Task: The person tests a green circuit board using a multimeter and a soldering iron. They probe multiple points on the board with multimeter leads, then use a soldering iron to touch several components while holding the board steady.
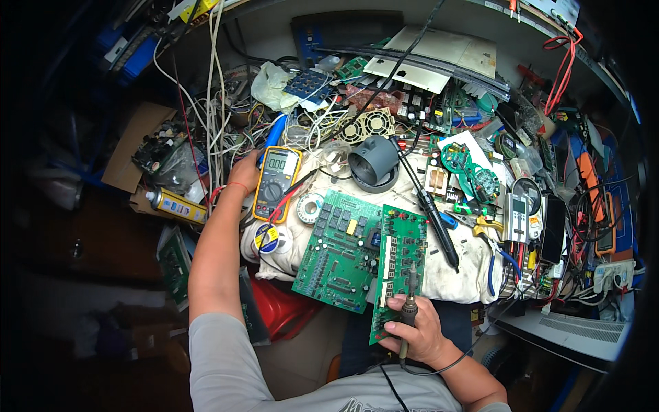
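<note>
My right hand point(422, 333) is closed round a soldering iron point(409, 312) and the lower end of a narrow green circuit board point(410, 237) with a row of digit displays. The iron's tip points away from me over that board. A larger green circuit board point(333, 257) lies beside it on the left, partly overlapped. At the far left of the work area, my left hand point(245, 173) is closed at the lower end of a blue tube-shaped tool point(276, 132); its fingertips are partly hidden. Right beside that hand stands a yellow multimeter point(276, 182) with its display on.
A grey round holder point(374, 163) sits behind the boards. Solder spools point(310, 208) lie near the multimeter. A black pen-like tool point(439, 230) and blue-handled pliers point(493, 264) are on the right. Tangled cables and electronic parts crowd the back. A red stool point(288, 316) stands below.
</note>
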Demonstrator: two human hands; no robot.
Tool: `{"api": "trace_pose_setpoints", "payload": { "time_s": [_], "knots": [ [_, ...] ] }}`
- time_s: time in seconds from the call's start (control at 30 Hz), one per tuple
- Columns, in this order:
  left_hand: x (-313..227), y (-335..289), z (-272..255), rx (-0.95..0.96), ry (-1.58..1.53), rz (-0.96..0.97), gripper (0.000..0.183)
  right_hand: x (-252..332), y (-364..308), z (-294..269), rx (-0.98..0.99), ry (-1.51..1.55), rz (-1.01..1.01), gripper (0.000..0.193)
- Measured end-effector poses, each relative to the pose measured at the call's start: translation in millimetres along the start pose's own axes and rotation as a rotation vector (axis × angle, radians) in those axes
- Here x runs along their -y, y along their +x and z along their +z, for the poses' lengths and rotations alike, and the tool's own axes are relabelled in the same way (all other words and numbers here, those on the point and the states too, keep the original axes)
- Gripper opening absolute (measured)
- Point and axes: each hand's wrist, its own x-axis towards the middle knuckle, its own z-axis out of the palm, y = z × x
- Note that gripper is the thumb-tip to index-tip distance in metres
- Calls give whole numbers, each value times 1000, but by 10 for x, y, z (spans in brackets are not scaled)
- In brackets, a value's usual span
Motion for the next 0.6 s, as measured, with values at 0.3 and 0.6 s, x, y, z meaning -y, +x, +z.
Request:
{"api": "trace_pose_setpoints", "payload": {
  "time_s": [0.3, 0.6],
  "knots": [
    [39, 55, 29, -28, 68, 26, 47, 13, -37, -108, -10, -137, -15, 60],
    [293, 16, 86, -45, -84, 100, 52, 77, -79, -40, -127, -187, 8, 52]
  ]
}}
